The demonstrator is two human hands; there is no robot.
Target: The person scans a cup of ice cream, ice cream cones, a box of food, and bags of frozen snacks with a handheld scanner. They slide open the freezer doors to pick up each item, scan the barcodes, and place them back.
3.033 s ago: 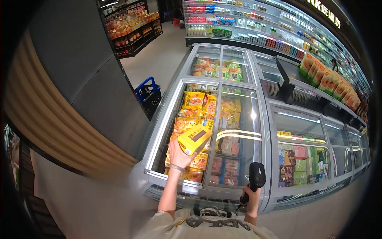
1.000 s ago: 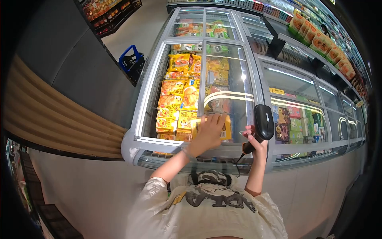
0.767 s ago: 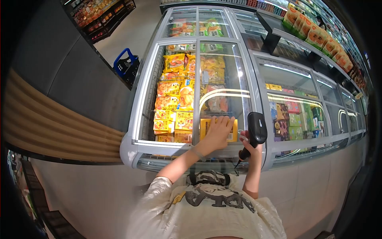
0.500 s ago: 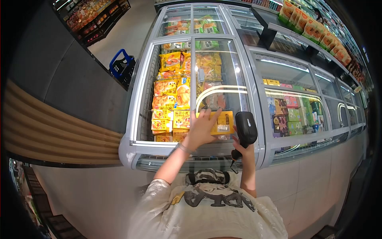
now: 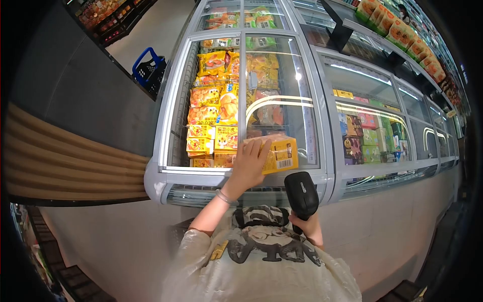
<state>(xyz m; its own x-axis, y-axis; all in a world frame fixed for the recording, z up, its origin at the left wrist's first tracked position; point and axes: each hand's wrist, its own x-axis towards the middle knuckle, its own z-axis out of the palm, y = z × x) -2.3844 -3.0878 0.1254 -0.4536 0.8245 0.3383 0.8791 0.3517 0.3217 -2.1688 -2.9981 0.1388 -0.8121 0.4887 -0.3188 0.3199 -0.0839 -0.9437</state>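
My left hand (image 5: 249, 163) grips a yellow box (image 5: 283, 155) by its left side, above the freezer's front glass; a barcode shows on the box's near face. A black handheld scanner (image 5: 301, 195) is in my right hand (image 5: 308, 226), wrapped round its handle close to my shirt. The scanner's head is just below and right of the box, apart from it. Under my left hand stands the chest freezer (image 5: 201, 171), with its left part showing yellow bags (image 5: 205, 96) and yellow boxes (image 5: 226, 137).
Another freezer (image 5: 347, 176) with colourful boxes (image 5: 371, 137) adjoins on the right. Packets (image 5: 401, 34) line a shelf at the upper right. A blue and black basket (image 5: 149, 70) is beyond the freezer's left side. A brown slatted panel (image 5: 75, 161) stands at the left.
The yellow box has been lifted and tilted, with its barcode face now showing, and my left hand has closed on it. My right hand has drawn the scanner back towards my body.
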